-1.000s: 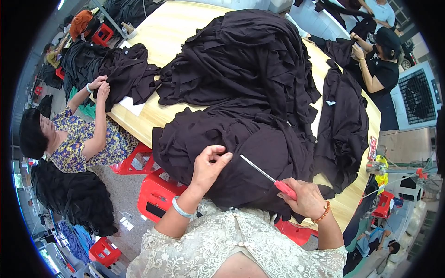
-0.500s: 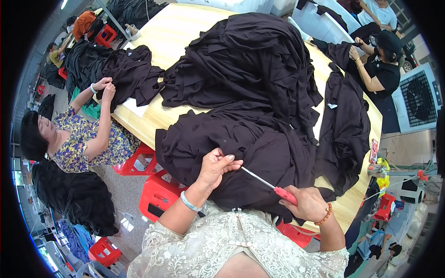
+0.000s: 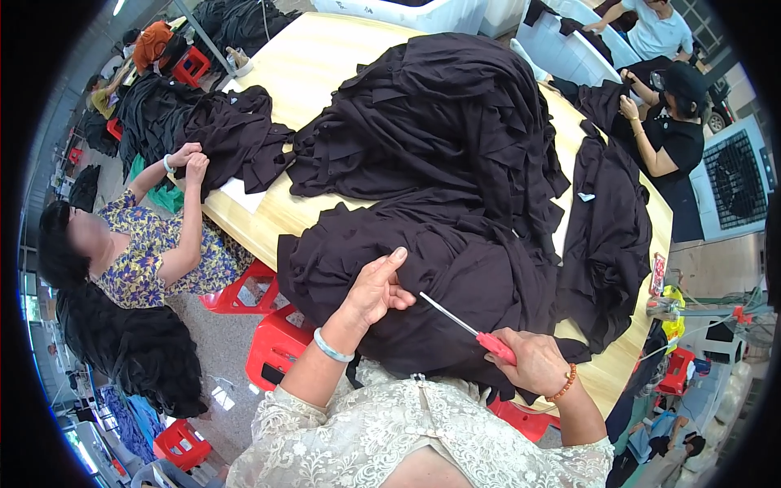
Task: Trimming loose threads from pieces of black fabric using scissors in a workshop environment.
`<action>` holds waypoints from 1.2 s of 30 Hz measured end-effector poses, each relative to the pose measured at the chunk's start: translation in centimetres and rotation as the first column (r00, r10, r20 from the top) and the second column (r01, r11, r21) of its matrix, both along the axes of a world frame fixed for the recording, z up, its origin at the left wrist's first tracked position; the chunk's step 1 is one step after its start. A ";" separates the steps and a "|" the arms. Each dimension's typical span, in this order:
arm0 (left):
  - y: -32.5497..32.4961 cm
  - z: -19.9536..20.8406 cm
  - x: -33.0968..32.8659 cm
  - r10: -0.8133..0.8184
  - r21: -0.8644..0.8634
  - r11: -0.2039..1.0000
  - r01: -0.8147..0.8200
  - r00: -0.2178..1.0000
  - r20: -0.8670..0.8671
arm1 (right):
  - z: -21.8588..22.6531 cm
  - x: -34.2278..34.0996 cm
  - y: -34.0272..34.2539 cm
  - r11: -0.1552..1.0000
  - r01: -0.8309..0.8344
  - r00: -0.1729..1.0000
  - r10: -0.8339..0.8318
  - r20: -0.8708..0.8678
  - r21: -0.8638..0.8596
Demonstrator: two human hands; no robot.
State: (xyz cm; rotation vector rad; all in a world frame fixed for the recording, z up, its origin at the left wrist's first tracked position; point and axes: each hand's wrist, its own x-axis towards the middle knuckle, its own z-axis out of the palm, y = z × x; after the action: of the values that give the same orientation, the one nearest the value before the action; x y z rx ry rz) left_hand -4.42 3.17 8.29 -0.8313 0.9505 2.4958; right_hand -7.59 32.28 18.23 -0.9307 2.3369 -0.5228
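My right hand (image 3: 533, 359) is closed round the red handle of a screwdriver-like tool (image 3: 449, 314). Its thin metal shaft points up and left, and the exact kind of its tip is too small to make out. Close to that tip, my left hand (image 3: 376, 290) is raised with the thumb apart and the fingers loosely bent, holding nothing I can see. Under both hands lies a heap of dark garments (image 3: 342, 244), spread over the near edge of the table. A taller pile of dark garments (image 3: 455, 114) rises behind it.
The pale wooden table (image 3: 285, 49) holds more dark garments (image 3: 606, 236) on its right. One person (image 3: 146, 244) handles dark cloth at the left; another (image 3: 667, 122) does so at the far right. Red stools (image 3: 281, 346) stand under the left edge. White bins (image 3: 561, 53) stand behind.
My left hand has opened, its thumb lifting away from the fingers, and it has come apart from the tool's tip. The right hand with the tool has shifted slightly left.
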 end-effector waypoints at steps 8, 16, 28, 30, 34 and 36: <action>1.7 -2.7 1.1 0.069 -0.436 0.879 -0.193 0.957 -0.283 | 0.8 -0.7 -0.3 0.999 0.044 0.998 -0.044 -0.049 0.000; 2.7 -3.2 2.8 -0.111 -0.734 0.619 -0.279 0.894 -0.433 | 1.6 -1.6 -1.4 0.997 -0.028 0.998 0.032 -0.054 0.071; 1.2 -4.0 3.4 -0.279 -0.831 0.526 -0.179 0.887 -0.368 | 2.0 -1.7 -1.1 0.993 -0.024 0.998 0.031 -0.058 0.112; 2.5 -3.7 2.8 -0.251 -0.762 0.533 -0.369 0.791 -0.559 | 2.0 -1.4 -1.1 0.992 -0.050 0.998 0.054 -0.034 0.113; 1.7 -3.9 3.4 -0.191 -0.755 0.598 -0.270 0.867 -0.461 | 2.0 -0.8 -1.3 0.994 -0.043 0.999 0.045 -0.025 0.104; 2.1 -3.5 3.4 -0.184 -0.731 0.615 -0.296 0.848 -0.498 | 1.9 -0.6 -1.3 0.992 -0.046 0.999 0.046 0.001 0.115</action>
State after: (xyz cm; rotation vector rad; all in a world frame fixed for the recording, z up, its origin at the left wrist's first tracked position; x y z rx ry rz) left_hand -1.01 5.25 4.80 -0.3214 2.3834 2.3261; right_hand -8.17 31.01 20.16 -0.9285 2.3147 -0.3644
